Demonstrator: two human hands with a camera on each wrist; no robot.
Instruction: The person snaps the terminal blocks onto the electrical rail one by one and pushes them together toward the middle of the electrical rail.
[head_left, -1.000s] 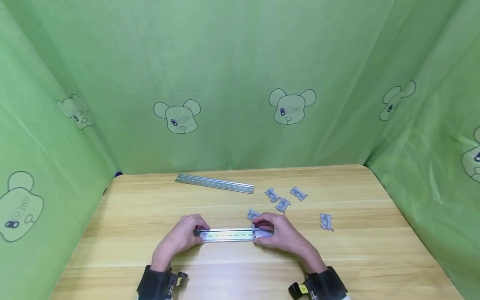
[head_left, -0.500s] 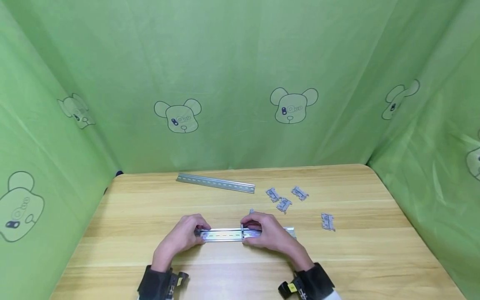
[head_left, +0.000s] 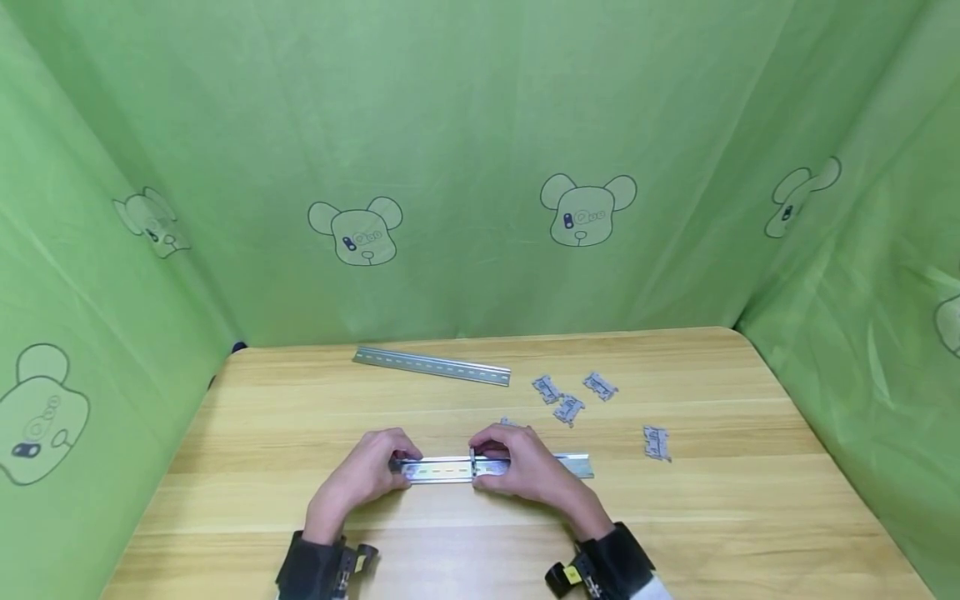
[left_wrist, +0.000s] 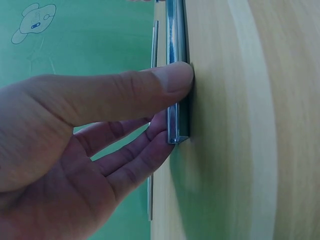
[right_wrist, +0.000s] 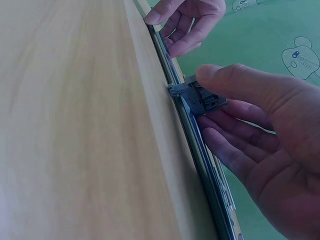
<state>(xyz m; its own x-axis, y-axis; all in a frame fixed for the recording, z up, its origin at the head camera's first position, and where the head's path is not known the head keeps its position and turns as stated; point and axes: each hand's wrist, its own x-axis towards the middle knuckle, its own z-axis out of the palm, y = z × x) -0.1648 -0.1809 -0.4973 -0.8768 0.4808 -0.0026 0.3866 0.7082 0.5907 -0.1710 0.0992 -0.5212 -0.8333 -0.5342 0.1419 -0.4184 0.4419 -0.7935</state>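
Note:
A slotted metal DIN rail (head_left: 442, 471) lies across the table in front of the person. At its left end the left hand (head_left: 371, 468) grips it between thumb and fingers; the left wrist view shows the thumb (left_wrist: 175, 77) over one edge. The right hand (head_left: 521, 465) pinches a grey terminal block (right_wrist: 200, 97), which stands upright on the rail around its middle. In the right wrist view the block's foot meets the rail, but whether it is fully clipped cannot be told.
A second slotted rail (head_left: 431, 367) lies at the back of the table (head_left: 285, 400). Several loose grey terminal blocks lie to the right, among them one block (head_left: 656, 443) set apart and another (head_left: 508, 422) partly behind the right hand. Green curtains (head_left: 465, 167) enclose the table.
The right hand has moved left along the rail with the terminal block, uncovering the rail's right end. The left hand has stayed at the left end.

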